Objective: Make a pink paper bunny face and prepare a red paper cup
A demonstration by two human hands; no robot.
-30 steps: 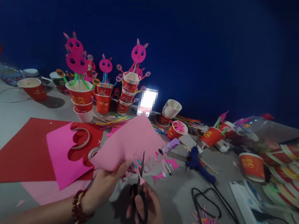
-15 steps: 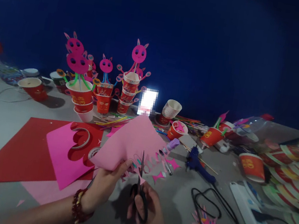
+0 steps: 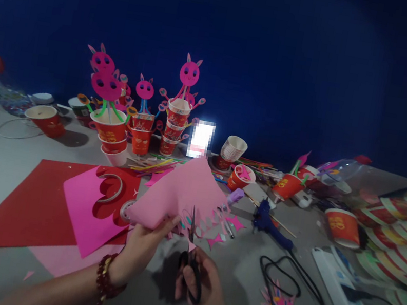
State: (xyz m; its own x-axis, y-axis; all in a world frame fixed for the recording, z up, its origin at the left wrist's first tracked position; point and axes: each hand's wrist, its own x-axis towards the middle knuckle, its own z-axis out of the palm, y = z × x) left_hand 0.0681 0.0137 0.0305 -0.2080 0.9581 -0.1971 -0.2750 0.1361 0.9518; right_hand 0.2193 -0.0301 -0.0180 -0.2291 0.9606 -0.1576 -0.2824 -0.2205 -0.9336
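Your left hand [image 3: 140, 251] pinched the light pink foam sheet [image 3: 180, 195] (raised, tilted); your right hand [image 3: 200, 287] gripped black-handled scissors [image 3: 191, 262], blades upward.

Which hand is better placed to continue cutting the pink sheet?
The right hand: it already grips the black scissors, with blades at the pink sheet edge. The left hand only holds that sheet up.
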